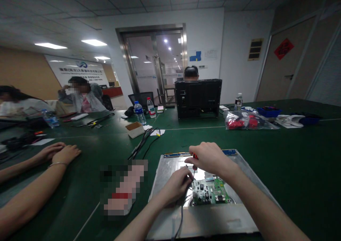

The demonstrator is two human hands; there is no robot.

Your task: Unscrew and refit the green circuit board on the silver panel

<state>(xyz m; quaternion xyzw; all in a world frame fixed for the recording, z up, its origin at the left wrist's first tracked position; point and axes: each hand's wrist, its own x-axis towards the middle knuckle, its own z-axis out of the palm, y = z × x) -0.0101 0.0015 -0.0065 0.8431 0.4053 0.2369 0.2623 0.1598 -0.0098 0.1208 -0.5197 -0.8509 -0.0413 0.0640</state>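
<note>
My right hand (210, 158) is closed around the red handle of a screwdriver (195, 162). The screwdriver points down, its thin shaft reaching the upper left corner of a green circuit board (211, 192). Close beside the shaft, my left hand (181, 184) has its fingers drawn together at the board's left edge. Whatever lies between those fingertips is hidden. The board sits on the silver metal back of a flat panel (226, 218), which has a narrow blue circuit strip (229, 152) along its far edge. A grey cable (182, 216) runs from the board's left side towards me.
Left of the panel lies a blurred-out pink object (128, 191), near black cables (144, 141) and an open cardboard box (134, 129). Two bottles (139, 112), a black monitor housing (198, 98) and a plastic bag with red items (243, 121) stand farther back. Another person's hands (64, 154) rest at left.
</note>
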